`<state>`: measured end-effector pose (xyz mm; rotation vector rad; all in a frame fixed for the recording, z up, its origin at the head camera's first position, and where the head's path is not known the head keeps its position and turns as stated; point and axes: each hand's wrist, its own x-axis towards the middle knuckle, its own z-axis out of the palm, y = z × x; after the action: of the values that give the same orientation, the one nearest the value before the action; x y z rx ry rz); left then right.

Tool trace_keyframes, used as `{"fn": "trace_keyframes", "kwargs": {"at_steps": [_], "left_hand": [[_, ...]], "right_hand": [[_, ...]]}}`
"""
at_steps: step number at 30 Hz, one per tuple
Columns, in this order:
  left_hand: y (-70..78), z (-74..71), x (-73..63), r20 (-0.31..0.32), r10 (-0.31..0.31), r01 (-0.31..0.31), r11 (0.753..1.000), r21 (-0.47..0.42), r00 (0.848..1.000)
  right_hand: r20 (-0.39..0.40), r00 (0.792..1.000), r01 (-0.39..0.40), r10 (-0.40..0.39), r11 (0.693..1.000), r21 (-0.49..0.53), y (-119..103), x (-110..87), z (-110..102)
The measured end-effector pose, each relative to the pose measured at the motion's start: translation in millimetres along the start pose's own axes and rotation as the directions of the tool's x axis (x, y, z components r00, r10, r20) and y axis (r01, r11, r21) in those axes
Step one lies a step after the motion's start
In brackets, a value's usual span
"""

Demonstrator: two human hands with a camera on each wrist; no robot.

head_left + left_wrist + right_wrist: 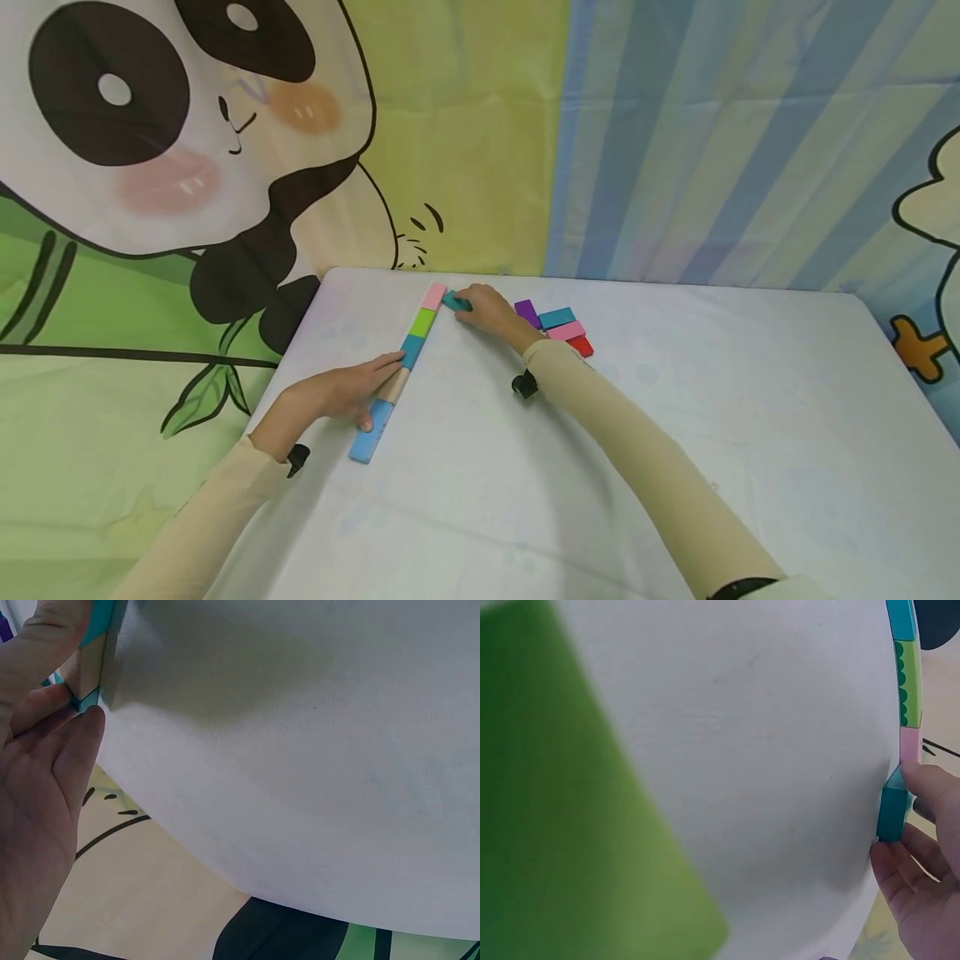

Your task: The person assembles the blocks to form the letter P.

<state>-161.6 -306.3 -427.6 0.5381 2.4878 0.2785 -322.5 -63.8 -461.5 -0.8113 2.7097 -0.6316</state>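
Observation:
A slanting row of blocks lies on the white table: a light blue block (371, 431), a tan block (393, 387), a teal block (412, 352), a light green block (422, 322) and a pink block (433, 297) at the far end. My left hand (333, 398) rests against the row's left side, fingers extended by the teal block and thumb touching the light blue one. Just right of the pink end, my right hand (491, 312) pinches another teal block (892, 814) between thumb and fingers. Its corner is close to the pink block (910, 742) in the right wrist view.
Right of the right hand lie a purple block (527, 313), a teal block (557, 317), a pink block (566, 331) and a red block (581, 345). Behind the table (675, 400) hangs a panda-printed cloth (465, 142). A blurred green shape (577, 825) covers the right wrist view's left side.

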Motion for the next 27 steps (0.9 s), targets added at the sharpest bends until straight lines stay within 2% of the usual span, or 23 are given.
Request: {"fn": "trace_keyframes", "kwargs": {"at_steps": [6,12,16,22,27], "left_hand": [[0.8,0.1,0.4,0.001,0.001,-0.001,1.0,0.0,1.0],[-1.0,-0.1,0.9,0.006,-0.011,0.011,1.0,0.006,1.0],[-0.9,-0.1,0.5,-0.002,-0.003,0.003,1.0,0.005,1.0],[-1.2,-1.2,-1.4,0.002,-0.009,0.009,1.0,-0.001,1.0],[0.0,-0.4,-0.1,-0.004,0.022,-0.022,1.0,0.002,1.0]], "right_hand": [[0.02,0.999,0.036,-0.036,0.999,0.003,4,-3.9,-11],[0.016,0.998,0.064,-0.064,0.997,0.031,19,-24.3,-57],[0.012,0.998,0.056,-0.055,0.998,-0.021,44,-49.1,-77],[0.11,0.993,0.049,-0.035,0.99,-0.13,76,-89.7,-75],[0.112,0.993,0.055,-0.037,0.985,-0.165,86,-106.1,-67]]}}
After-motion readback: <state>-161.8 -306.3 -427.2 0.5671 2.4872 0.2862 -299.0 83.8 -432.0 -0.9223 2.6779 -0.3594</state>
